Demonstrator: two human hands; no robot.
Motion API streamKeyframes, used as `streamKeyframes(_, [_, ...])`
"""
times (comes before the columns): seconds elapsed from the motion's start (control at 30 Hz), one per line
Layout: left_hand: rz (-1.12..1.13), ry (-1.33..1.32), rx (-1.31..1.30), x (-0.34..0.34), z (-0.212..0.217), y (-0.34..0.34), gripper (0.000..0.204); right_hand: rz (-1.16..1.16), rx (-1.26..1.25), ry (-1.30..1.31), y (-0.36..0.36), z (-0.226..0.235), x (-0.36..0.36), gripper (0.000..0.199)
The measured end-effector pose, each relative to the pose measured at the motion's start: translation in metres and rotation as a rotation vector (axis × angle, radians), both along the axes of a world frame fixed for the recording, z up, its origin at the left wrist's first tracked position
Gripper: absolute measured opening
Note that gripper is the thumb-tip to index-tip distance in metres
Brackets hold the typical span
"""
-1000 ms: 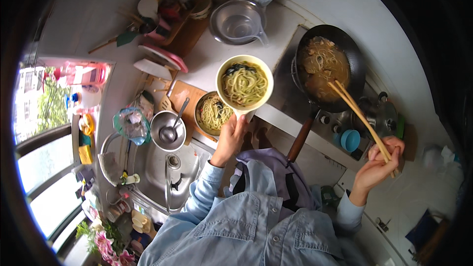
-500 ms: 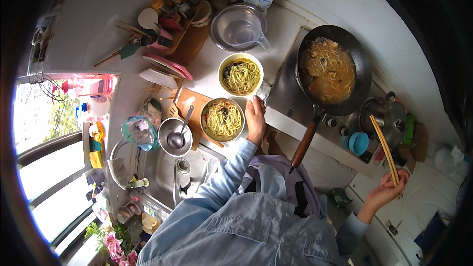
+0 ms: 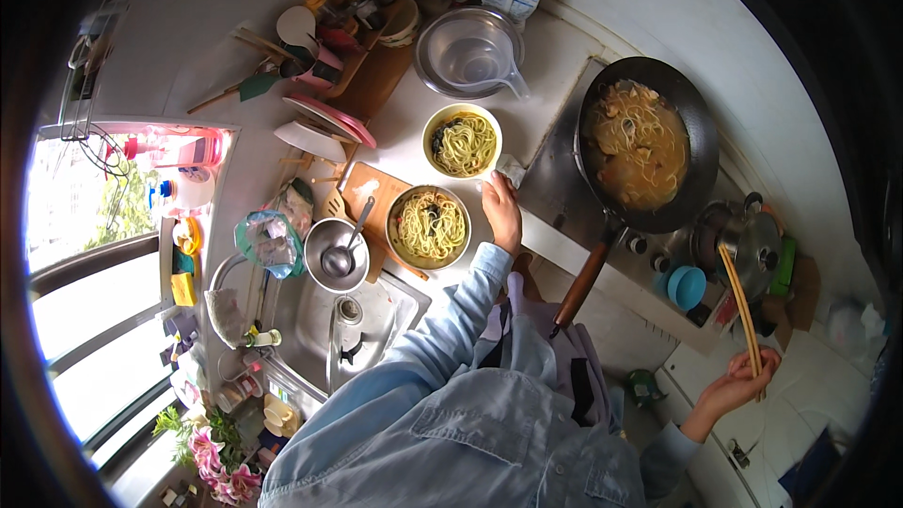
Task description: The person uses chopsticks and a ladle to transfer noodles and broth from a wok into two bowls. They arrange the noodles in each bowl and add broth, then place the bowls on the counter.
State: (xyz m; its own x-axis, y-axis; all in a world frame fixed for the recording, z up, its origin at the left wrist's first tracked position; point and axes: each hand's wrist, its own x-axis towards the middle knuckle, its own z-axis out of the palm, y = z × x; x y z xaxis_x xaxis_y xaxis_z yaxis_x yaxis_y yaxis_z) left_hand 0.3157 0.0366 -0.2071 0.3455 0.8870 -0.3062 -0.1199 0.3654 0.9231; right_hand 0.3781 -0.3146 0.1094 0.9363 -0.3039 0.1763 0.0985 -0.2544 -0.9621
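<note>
My left hand [image 3: 501, 214] is open, fingers stretched out, its fingertips at the near right rim of a pale yellow bowl [image 3: 428, 162] of noodles with dark greens. Whether they touch the rim I cannot tell. A crumpled white cloth or tissue [image 3: 511, 169] lies beside those fingertips. Nearer me, a second bowl [image 3: 395, 246] of noodles stands partly on a wooden cutting board [image 3: 369, 183]. Off to the right, my right hand [image 3: 743, 381] is closed round a pair of chopsticks [image 3: 738, 296], tips pointing away. A black wok [image 3: 701, 155] with noodles in brown broth sits on the stove, its wooden handle [image 3: 583, 282] toward me.
A steel bowl with a ladle [image 3: 336, 261] stands by the sink [image 3: 390, 329]. A steel basin [image 3: 433, 85] holds a clear plastic scoop [image 3: 489, 61]. A lidded pot [image 3: 748, 245] and a blue bowl [image 3: 687, 288] are right of the wok. Plates [image 3: 324, 122] lean at the left.
The view has turned slightly. My left hand has drawn a little right, its fingers still by the pale bowl. My right hand still holds the chopsticks in much the same place.
</note>
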Motion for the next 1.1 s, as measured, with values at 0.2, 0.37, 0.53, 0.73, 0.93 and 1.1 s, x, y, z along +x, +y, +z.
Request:
streamKeyframes(0.2, [0.066, -0.053, -0.058, 0.009, -0.008, 0.005, 0.041, 0.005, 0.002, 0.008, -0.012, 0.000, 0.000, 0.028])
streamKeyframes(0.37, [0.088, -0.042, -0.044, 0.010, -0.019, 0.011, 0.040, 0.009, -0.019, 0.002, -0.013, 0.000, 0.003, 0.028])
streamKeyframes(0.53, [0.066, 0.009, -0.025, 0.016, -0.027, 0.014, 0.038, -0.014, -0.037, 0.004, -0.015, 0.002, 0.003, 0.029])
streamKeyframes(0.73, [0.086, -0.089, -0.082, 0.018, -0.036, 0.020, 0.035, -0.002, -0.016, -0.001, -0.016, -0.001, 0.005, 0.028])
streamKeyframes(0.93, [0.050, -0.067, -0.084, 0.016, -0.039, 0.021, 0.034, -0.028, -0.015, 0.052, -0.008, -0.001, 0.008, 0.028])
streamKeyframes(1.1, [0.026, 0.005, -0.168, 0.016, -0.033, 0.024, 0.033, 0.111, -0.044, 0.042, 0.001, 0.003, 0.019, 0.031])
